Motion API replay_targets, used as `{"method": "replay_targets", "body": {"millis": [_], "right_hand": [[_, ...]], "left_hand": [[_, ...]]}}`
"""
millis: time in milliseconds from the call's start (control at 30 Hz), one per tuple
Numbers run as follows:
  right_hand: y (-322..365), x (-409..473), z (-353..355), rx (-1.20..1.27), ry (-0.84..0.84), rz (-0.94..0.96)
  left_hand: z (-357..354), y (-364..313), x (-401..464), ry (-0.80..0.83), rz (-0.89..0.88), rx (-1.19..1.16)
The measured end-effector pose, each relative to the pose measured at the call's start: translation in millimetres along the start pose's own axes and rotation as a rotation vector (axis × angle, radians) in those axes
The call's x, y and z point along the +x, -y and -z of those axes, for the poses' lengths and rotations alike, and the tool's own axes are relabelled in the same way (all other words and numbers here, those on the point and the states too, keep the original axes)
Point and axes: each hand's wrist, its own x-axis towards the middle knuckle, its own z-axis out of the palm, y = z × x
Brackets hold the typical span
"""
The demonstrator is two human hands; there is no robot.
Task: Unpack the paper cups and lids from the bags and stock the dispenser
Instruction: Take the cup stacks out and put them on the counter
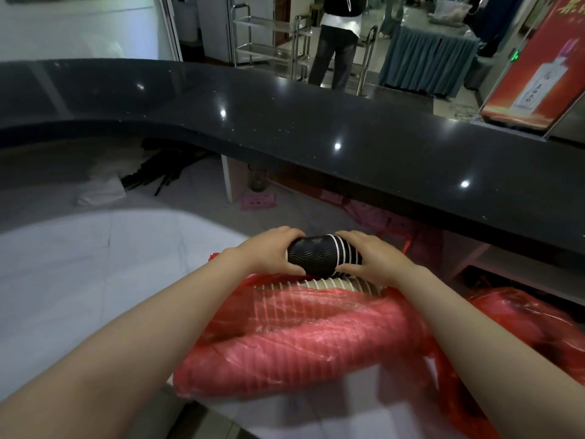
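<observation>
Nearest the camera, a red plastic bag (294, 340) lies on the white surface (79, 280), packed with long nested rows of paper cups whose white rims show at its open far end. Just above that opening, the left hand (272, 251) and right hand (373, 255) each curl round an end of a short stack of black cups (323, 256), held sideways. Unpacking seems underway; next the stack needs carrying to a dispenser, none visible here. Beyond runs a dark counter (285, 128).
</observation>
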Motion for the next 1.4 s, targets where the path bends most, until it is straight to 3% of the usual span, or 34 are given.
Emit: {"method": "replay_targets", "body": {"millis": [167,333,500,667,800,933,1033,1133,1267,1400], "right_hand": [[11,9,1,0.095,-0.041,0.021],[31,16,6,0.243,-0.144,-0.058],[67,18,13,0.478,-0.227,-0.135],[118,30,10,0.58,-0.358,-0.18],[156,44,5,0.656,-0.314,-0.134],[166,47,-3,0.571,-0.304,-0.104],[156,40,-11,0.597,-0.468,-0.088],[133,34,-16,0.486,-0.649,-0.265],[112,24,-19,0.58,-0.442,-0.581],[109,19,-25,0.619,-0.431,-0.553]], "left_hand": [[16,4,-13,-0.181,-0.016,0.082],[49,0,-34,-0.284,0.1,-0.001],[75,17,-66,-0.274,0.281,-0.279],[83,46,-109,-0.342,0.355,-0.622],[81,68,-141,-0.384,0.394,-0.792],[72,76,-158,-0.359,0.406,-0.836],[63,69,-157,-0.321,0.401,-0.816],[53,62,-150,-0.279,0.396,-0.789],[48,58,-143,-0.275,0.438,-0.736],[47,53,-138,-0.253,0.477,-0.732]]}}
